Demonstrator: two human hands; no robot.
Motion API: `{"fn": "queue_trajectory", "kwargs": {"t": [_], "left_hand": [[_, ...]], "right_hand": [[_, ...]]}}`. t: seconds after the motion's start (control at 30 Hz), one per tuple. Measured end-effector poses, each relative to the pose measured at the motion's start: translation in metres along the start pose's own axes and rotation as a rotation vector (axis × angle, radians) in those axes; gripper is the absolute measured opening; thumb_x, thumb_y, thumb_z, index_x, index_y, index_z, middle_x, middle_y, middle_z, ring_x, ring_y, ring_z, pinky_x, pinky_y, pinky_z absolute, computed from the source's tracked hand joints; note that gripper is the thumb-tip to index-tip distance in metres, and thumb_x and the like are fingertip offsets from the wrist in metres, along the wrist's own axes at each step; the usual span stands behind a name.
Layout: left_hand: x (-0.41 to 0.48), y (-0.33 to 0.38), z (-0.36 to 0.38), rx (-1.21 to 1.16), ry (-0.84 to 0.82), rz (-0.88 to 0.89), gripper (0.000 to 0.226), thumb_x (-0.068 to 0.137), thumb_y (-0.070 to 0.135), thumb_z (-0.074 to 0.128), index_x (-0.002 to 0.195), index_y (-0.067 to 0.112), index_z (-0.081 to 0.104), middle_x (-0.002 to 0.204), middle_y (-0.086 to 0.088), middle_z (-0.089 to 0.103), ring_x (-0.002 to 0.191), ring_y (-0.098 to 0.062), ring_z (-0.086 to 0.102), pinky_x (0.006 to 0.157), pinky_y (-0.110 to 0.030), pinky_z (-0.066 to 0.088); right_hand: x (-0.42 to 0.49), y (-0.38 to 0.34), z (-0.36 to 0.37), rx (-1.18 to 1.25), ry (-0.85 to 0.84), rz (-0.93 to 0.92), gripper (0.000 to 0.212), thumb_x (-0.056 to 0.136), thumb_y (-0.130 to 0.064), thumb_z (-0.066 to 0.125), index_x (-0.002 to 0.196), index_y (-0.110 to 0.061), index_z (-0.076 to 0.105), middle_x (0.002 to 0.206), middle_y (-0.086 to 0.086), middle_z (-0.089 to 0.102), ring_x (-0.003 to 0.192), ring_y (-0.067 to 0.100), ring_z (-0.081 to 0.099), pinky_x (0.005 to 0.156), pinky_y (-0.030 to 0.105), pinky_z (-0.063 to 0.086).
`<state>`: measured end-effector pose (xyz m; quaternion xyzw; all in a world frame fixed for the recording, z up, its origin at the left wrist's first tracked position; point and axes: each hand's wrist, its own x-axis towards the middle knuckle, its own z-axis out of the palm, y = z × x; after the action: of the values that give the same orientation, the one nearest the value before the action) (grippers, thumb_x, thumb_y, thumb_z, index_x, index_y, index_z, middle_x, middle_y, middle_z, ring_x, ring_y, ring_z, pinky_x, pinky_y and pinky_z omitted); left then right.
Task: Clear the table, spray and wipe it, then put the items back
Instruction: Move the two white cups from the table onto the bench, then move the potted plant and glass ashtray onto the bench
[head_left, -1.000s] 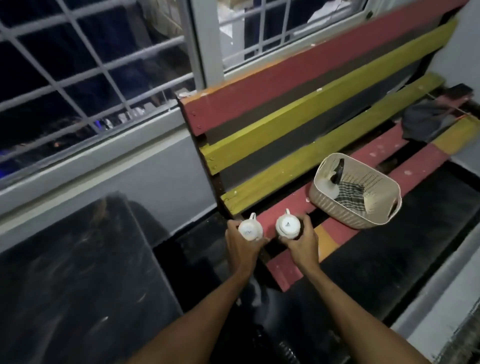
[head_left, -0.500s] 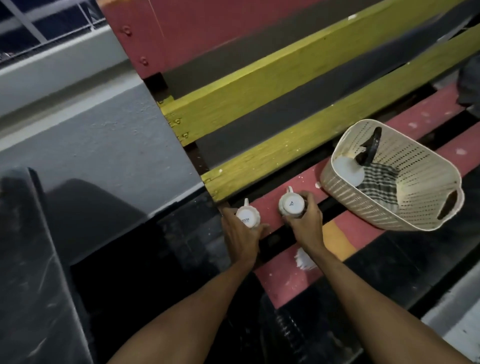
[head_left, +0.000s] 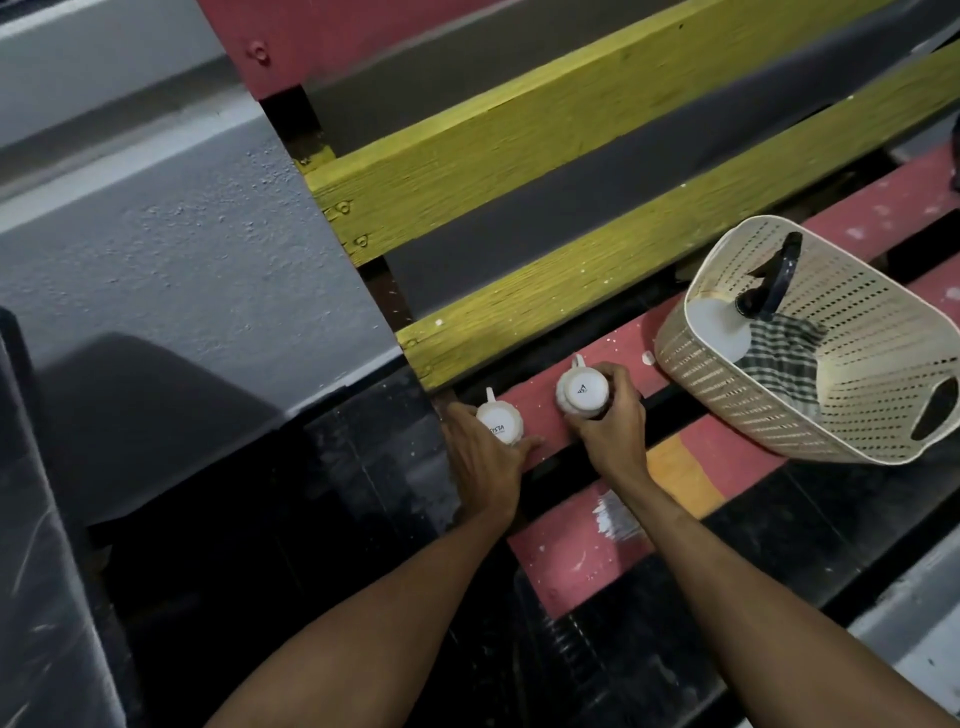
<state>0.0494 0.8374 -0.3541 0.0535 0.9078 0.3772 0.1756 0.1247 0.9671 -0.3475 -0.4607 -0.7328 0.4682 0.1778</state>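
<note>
Two white cups sit upside down on the red seat slat of a bench, handles pointing away from me. My left hand grips the left cup at the slat's left end. My right hand is closed around the right cup. To the right, a cream perforated basket rests tilted on the seat. Inside it lie a white spray bottle with a black trigger and a checked cloth.
The bench back has yellow slats and a red top slat. A grey wall stands to the left. The dark glossy table edge shows at the lower left. The floor below is dark.
The view has dropped and moved closer to the bench. Both hands have lowered the cups onto the red slat and spread them a little apart.
</note>
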Motion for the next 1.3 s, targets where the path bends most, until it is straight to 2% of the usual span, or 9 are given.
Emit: {"fn": "queue_trajectory", "kwargs": {"t": [0.07,0.23,0.33,0.47,0.6,0.83,1.0,1.13,1.3], "left_hand": [[-0.001,0.000,0.002,-0.013,0.000,-0.012,0.090,0.048,0.044,0.099,0.109,0.018,0.039,0.114,-0.008,0.058,0.109,-0.027,0.055,0.085,-0.043,0.051],[-0.004,-0.003,-0.009,-0.029,-0.065,0.012,0.104,0.049,0.037,0.100,0.129,0.014,0.038,0.130,-0.009,0.053,0.122,-0.029,0.051,0.097,-0.045,0.048],[-0.010,0.000,-0.031,-0.040,-0.131,0.030,0.121,0.050,0.034,0.100,0.145,0.012,0.029,0.142,-0.011,0.046,0.132,-0.031,0.047,0.108,-0.047,0.044],[-0.027,0.021,-0.085,-0.066,-0.234,0.035,0.129,0.056,0.025,0.099,0.155,0.008,0.019,0.156,-0.014,0.034,0.145,-0.030,0.035,0.119,-0.037,0.032],[-0.057,0.043,-0.160,-0.057,-0.235,0.063,0.107,0.059,0.021,0.097,0.145,0.008,0.035,0.141,-0.010,0.044,0.132,-0.022,0.045,0.099,-0.019,0.032],[-0.123,0.027,-0.332,-0.064,-0.151,0.158,0.068,0.076,0.018,0.084,0.135,0.008,0.051,0.135,-0.011,0.054,0.124,-0.027,0.055,0.108,-0.039,0.045],[-0.166,-0.055,-0.473,-0.125,0.019,0.217,0.041,0.084,0.017,0.080,0.121,0.010,0.063,0.119,-0.008,0.063,0.099,-0.013,0.056,0.094,-0.035,0.052],[-0.192,-0.144,-0.580,-0.148,0.154,0.190,0.030,0.082,0.016,0.082,0.109,0.011,0.070,0.108,-0.007,0.071,0.089,-0.019,0.066,0.082,-0.033,0.056],[-0.218,-0.254,-0.680,-0.158,0.253,0.051,0.024,0.083,0.009,0.079,0.105,0.012,0.071,0.099,-0.007,0.075,0.083,-0.022,0.071,0.078,-0.039,0.062]], "right_hand": [[0.001,-0.001,0.000,0.004,-0.005,-0.006,0.060,0.066,0.003,0.081,0.114,-0.021,0.054,0.106,-0.001,0.064,0.099,0.021,0.062,0.083,0.030,0.053],[-0.008,-0.007,-0.008,0.014,-0.068,0.056,0.078,0.067,0.011,0.078,0.134,-0.012,0.047,0.118,0.000,0.056,0.106,0.013,0.054,0.078,0.002,0.041],[-0.022,-0.014,-0.016,0.018,-0.076,0.102,0.089,0.065,0.005,0.081,0.141,-0.021,0.041,0.128,-0.003,0.048,0.119,0.013,0.048,0.098,0.027,0.045],[-0.061,-0.049,-0.030,0.004,0.011,0.121,0.075,0.074,-0.007,0.078,0.138,-0.022,0.042,0.135,-0.004,0.043,0.128,0.021,0.047,0.107,0.045,0.044],[-0.123,-0.110,-0.035,-0.005,0.074,0.100,0.068,0.078,-0.002,0.072,0.139,-0.013,0.044,0.146,0.009,0.040,0.138,0.029,0.039,0.115,0.042,0.034],[-0.267,-0.238,0.006,0.051,0.049,-0.119,0.050,0.080,-0.004,0.069,0.128,-0.007,0.055,0.138,0.014,0.049,0.133,0.031,0.044,0.113,0.046,0.036],[-0.386,-0.302,0.069,0.030,-0.071,-0.266,0.044,0.078,0.001,0.072,0.119,-0.009,0.064,0.130,0.011,0.054,0.125,0.027,0.052,0.109,0.041,0.040],[-0.489,-0.334,0.126,0.067,-0.187,-0.291,0.032,0.080,0.001,0.071,0.110,-0.011,0.067,0.118,0.003,0.058,0.113,0.021,0.057,0.102,0.029,0.042],[-0.588,-0.340,0.190,0.010,-0.412,-0.248,0.029,0.080,-0.005,0.075,0.107,-0.015,0.070,0.109,-0.002,0.061,0.106,0.022,0.061,0.096,0.044,0.051]]}}
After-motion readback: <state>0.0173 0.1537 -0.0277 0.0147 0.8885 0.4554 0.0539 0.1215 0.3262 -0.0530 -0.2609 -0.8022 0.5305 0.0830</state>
